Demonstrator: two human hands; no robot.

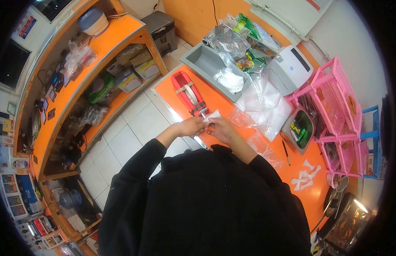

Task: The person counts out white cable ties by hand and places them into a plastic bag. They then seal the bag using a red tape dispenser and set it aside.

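Both hands meet over the near left edge of the orange table (260, 174). Pinched between my left hand (192, 126) and my right hand (222, 129) is a small white plastic packet (214, 114), its upper end sticking out above the fingers. Just beyond my fingertips lies a red tape dispenser (179, 78) with a roll of pale tape, its metal end close to the packet. Clear plastic bags (266, 104) are spread to the right of my right hand. Several small white twisted packets (306, 176) lie farther right on the table.
Behind the dispenser stands a grey trough (202, 59) holding a white bundle (230, 80). A white machine (290, 68), a metal container (298, 128), a black pen (286, 152) and pink racks (334, 98) line the right. Left is a curved orange counter (116, 32).
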